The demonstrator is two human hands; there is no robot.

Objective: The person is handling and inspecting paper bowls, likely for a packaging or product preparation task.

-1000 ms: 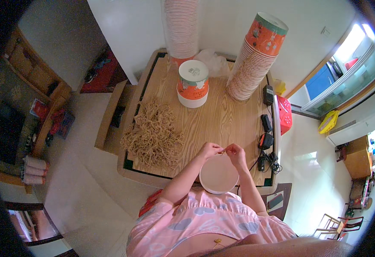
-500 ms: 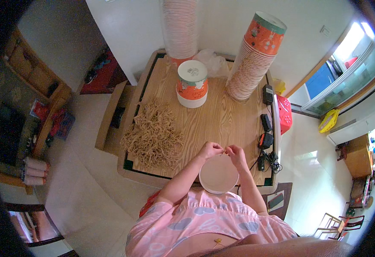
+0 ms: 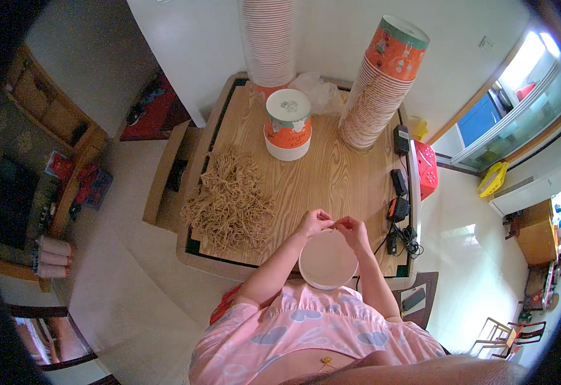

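Observation:
A white paper bucket (image 3: 328, 262) rests against my body at the near table edge, its open mouth facing up. At its far rim, my left hand (image 3: 316, 222) and my right hand (image 3: 353, 232) meet, fingertips pinched close together. Whatever lies between the fingers is too small to make out. To the left of them spreads a tangled heap of tan twisted paper cords (image 3: 232, 202). Farther back, a short stack of orange and green paper buckets (image 3: 287, 131) stands upside down.
Two tall stacks of paper buckets rise at the back: a wrapped one (image 3: 269, 48) and a leaning one (image 3: 376, 90) with cord along its side. Black power adapters (image 3: 398, 183) and cables line the table's right edge. A cardboard box (image 3: 165, 173) stands left of the table (image 3: 300, 186).
My hands have barely shifted and still pinch together at the bucket's far rim. The bucket has hardly moved.

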